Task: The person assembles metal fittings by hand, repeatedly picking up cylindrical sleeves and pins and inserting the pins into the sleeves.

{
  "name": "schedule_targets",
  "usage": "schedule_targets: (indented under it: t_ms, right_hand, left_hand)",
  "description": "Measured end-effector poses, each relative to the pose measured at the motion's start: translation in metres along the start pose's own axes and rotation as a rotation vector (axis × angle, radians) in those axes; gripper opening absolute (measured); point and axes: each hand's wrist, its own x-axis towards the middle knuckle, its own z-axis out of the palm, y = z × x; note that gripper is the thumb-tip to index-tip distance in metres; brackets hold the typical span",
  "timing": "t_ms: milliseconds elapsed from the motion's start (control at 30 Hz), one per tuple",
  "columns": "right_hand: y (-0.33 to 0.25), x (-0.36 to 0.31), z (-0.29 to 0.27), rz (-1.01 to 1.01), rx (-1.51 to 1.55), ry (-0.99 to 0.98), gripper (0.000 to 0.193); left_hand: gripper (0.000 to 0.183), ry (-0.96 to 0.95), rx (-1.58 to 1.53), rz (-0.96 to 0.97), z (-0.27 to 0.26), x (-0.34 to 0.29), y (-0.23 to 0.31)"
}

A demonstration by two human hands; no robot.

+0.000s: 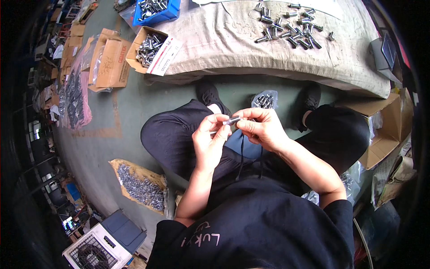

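Over my lap, a short silvery metal bolt (232, 120) lies level between my two hands. My left hand (208, 142) pinches its left end with thumb and fingertips, and a second pale, shiny piece shows partly under those fingers, too small to name. The right end is gripped by the thumb and forefinger of my right hand (264, 128). Just beyond my right hand, a clear plastic bag (265, 99) on the floor holds several similar metal pieces. Loose bolts (295, 31) are scattered over the cloth-covered table (215, 49) in front of me.
At the table's left stand a blue bin (162, 16) and an open carton (138, 53), both with metal parts. Small parts fill a sack (142, 186) at my left. An open cardboard box (386, 127) is at the right; a fan unit (96, 251) sits lower left.
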Motion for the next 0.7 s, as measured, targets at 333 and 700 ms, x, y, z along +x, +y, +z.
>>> schedule_targets:
  t_ms: [333, 700]
  right_hand:
    - [0.0032, -0.0007, 0.0000, -0.094, -0.002, 0.021, 0.025]
    - [0.0057, 0.0016, -0.0052, -0.060, 0.180, -0.021, 0.021]
  left_hand:
    - [0.021, 0.047, 0.081, -0.034, 0.0001, -0.0015, 0.0022]
    - [0.029, 0.057, 0.342, 0.196, 0.0085, -0.0020, 0.0083]
